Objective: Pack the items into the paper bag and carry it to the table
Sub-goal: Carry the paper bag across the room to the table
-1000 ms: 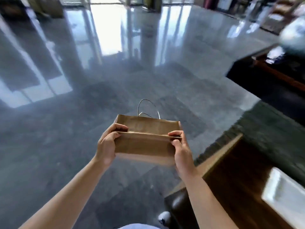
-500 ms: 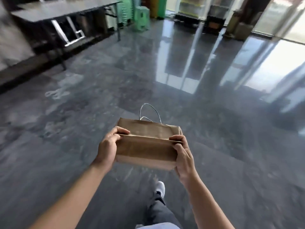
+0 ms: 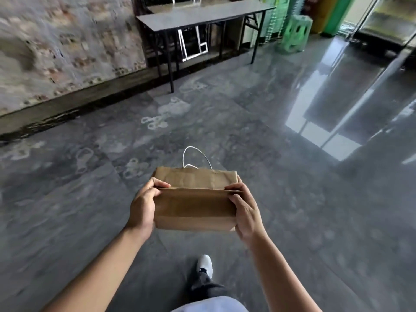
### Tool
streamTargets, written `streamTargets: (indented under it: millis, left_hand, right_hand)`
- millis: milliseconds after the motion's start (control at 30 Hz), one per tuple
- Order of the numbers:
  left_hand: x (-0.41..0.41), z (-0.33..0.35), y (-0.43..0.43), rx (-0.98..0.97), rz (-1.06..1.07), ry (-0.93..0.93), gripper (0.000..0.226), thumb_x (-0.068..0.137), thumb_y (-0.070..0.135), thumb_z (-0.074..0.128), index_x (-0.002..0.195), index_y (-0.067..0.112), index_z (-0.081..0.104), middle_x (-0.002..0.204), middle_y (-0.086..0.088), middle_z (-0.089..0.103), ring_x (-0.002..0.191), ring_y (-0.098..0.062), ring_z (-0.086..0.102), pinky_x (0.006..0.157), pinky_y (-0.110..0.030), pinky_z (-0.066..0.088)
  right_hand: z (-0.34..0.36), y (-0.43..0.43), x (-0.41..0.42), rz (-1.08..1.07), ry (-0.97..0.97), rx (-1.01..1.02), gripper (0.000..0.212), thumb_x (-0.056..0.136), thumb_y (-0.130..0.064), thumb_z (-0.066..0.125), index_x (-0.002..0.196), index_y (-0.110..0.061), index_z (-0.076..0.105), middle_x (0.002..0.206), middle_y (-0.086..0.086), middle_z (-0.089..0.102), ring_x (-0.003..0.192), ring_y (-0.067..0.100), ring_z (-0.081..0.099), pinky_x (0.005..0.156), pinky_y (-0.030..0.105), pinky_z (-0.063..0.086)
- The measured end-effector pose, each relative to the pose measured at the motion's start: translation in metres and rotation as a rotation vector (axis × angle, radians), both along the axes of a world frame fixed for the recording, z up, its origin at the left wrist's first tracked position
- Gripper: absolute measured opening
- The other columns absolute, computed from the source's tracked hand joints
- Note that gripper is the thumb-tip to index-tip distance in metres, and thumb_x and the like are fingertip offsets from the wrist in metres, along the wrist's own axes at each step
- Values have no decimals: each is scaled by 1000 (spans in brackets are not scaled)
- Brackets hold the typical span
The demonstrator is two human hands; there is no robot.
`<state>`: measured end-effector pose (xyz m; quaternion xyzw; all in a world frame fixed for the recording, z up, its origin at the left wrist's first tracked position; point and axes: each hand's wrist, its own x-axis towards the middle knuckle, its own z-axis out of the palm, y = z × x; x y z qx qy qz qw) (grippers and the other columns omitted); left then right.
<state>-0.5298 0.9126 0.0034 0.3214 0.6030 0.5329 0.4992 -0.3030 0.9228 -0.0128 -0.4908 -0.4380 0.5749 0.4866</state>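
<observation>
A brown paper bag [image 3: 194,203] with its top folded over is held out in front of me above the floor. My left hand [image 3: 144,207] grips its left end and my right hand [image 3: 246,210] grips its right end, thumbs on the fold. A white cord handle [image 3: 195,155] loops out at the far side. Its contents are hidden. A grey folding table [image 3: 202,14] with black legs stands ahead at the top of the view, against the wall.
A rough stone wall [image 3: 63,46] with a dark base runs along the left. Green plastic stools [image 3: 296,33] stand right of the table. Glossy grey floor [image 3: 292,199] stretches between me and the table. My foot in a white shoe [image 3: 204,265] steps forward below the bag.
The view has swung left across the room, from a counter to the open floor to the grey table, now closer and central. Both hands keep the same grip on the bag.
</observation>
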Motion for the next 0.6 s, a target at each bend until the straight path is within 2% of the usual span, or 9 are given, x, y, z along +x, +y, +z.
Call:
streamTargets:
  millis: [67,200,367,533,600]
  left_hand:
    - [-2,6,42,26,32,-35,22,70,15,42,69,19,64,77,-6,67,69,-18,57,60,-31,40]
    - [-6,13,121,41,69,-40,23,71,15,43,70,20,65,84,-11,65,74,-23,55,63,-34,39]
    - [-5,4,224,47,52,-42,23,70,15,43,68,21,65,80,-9,64,73,-24,53,62,-33,39]
    - [-7,-9,349,63,35,-33,23,70,18,43,69,21,65,78,-10,63,75,-25,53,64,-36,37]
    - [-12,-15,412,80,39,-29,22,70,19,43,70,20,65,77,-9,63,78,-26,53,69,-38,36]
  right_hand:
    - [7,48,-2,-3,28,5,14,77,-11,51,85,-14,62,108,0,47,95,10,40,73,27,30]
    - [18,132,-7,22,24,18,11,77,-12,54,85,-14,62,101,-5,49,82,1,45,69,24,31]
    - [17,229,-3,32,-42,27,13,78,-17,54,85,-19,65,113,-3,55,87,-4,52,73,23,33]
    - [10,355,-9,16,-60,16,13,77,-20,54,84,-20,64,105,-4,59,80,2,51,74,30,32]
    - [8,418,-14,1,-68,24,14,76,-20,53,84,-20,65,104,-3,59,82,2,51,74,29,33]
